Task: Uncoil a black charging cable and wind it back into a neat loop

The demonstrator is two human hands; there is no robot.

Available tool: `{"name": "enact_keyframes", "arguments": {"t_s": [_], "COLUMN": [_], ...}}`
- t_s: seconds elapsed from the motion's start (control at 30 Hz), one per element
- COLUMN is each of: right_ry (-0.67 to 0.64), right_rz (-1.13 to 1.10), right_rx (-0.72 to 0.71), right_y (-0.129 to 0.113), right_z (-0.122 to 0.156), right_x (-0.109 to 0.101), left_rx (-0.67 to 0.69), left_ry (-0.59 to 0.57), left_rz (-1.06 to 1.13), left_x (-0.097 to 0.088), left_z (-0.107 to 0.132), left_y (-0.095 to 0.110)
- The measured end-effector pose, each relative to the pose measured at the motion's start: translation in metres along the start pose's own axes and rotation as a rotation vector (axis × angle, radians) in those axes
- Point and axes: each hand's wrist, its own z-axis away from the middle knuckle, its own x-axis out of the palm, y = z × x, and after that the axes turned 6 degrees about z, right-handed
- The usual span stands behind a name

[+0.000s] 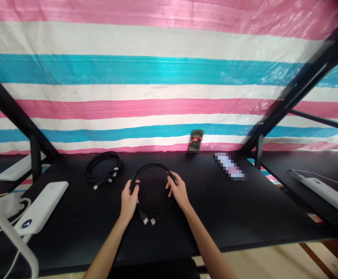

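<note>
Between my two hands a black cable (153, 165) is bent into a round loop above the black table. My left hand (130, 198) is closed around the loop's left side, and my right hand (178, 190) grips its right side. The cable's two silver-tipped plugs (149, 221) point toward me at the bottom of the loop. Left of my hands lies a second black cable (103, 167), coiled on the table, with several light plug ends at its right and lower edge.
A white device with a round dial (42, 207) lies on the left, beside white cords (4, 209) and a curved white tube (18, 240). A blurred upright item (196, 140) and a blurred flat item (230, 166) are at the back. Black frame bars (297, 93) slant at both sides.
</note>
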Motion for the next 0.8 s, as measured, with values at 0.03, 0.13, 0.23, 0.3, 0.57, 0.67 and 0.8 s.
{"name": "enact_keyframes", "arguments": {"t_s": [0.03, 0.13, 0.23, 0.3, 0.57, 0.67, 0.8], "right_ry": [-0.002, -0.018, -0.033, -0.036, -0.061, -0.075, -0.082], "right_rz": [0.005, 0.019, 0.027, 0.033, 0.051, 0.057, 0.073], "right_rx": [0.002, 0.007, 0.01, 0.01, 0.005, 0.003, 0.002], "right_y": [0.0, 0.0003, 0.0005, 0.0001, -0.005, -0.0056, -0.0044], "right_z": [0.0009, 0.0031, 0.0042, 0.0048, 0.0087, 0.0093, 0.0091], "right_x": [-0.0003, -0.001, -0.0016, -0.0017, -0.0017, -0.002, -0.0021], "left_rx": [-0.005, -0.025, -0.033, -0.032, -0.05, -0.064, -0.075], "left_ry": [-0.007, -0.034, -0.051, -0.048, -0.07, -0.091, -0.098], "left_rz": [0.012, 0.055, 0.09, 0.104, 0.144, 0.16, 0.175], "left_x": [0.0, -0.0001, -0.0011, -0.0024, -0.0058, -0.0048, -0.0039], "left_z": [0.001, 0.0041, 0.0059, 0.0061, 0.0069, 0.0075, 0.0077], "left_y": [-0.0003, 0.0002, 0.0019, 0.0024, 0.004, 0.0062, 0.007]}}
